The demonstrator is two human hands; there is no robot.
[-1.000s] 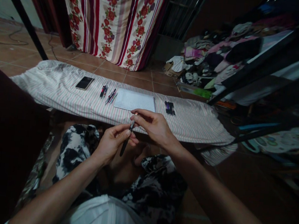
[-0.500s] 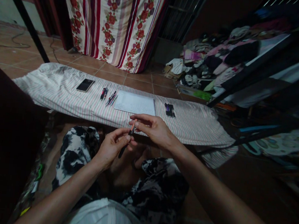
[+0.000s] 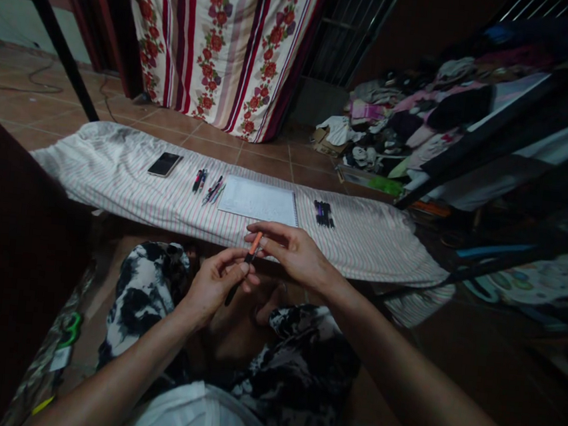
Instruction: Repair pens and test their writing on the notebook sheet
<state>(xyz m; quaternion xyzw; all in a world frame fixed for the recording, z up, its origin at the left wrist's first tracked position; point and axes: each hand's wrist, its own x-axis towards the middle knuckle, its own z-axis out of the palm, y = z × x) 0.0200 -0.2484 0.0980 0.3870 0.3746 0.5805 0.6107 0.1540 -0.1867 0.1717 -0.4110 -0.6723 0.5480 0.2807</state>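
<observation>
A slim pen (image 3: 255, 244), black with an orange end, is held tilted above my lap, just in front of the cloth-covered bench. My left hand (image 3: 214, 280) pinches its black part between thumb and fingers, and the dark lower end sticks out below. At the orange end, the thumb and fingers of my right hand (image 3: 300, 251) are closed round the pen. Behind my hands lies an open spiral notebook (image 3: 255, 197) with faint marks on its page. Several pens (image 3: 213, 189) rest to its left, and more dark pens (image 3: 324, 213) to its right.
A striped cloth (image 3: 178, 209) covers the low bench, with a phone (image 3: 164, 164) towards its left end. Green-handled scissors (image 3: 70, 328) lie on the left. Beyond the bench hangs a flowered curtain (image 3: 234, 47); piled clothes (image 3: 404, 117) fill the far right.
The view has shifted slightly. More of the pen's orange end shows between my fingers; both hands stay in nearly the same place, still on the pen.
</observation>
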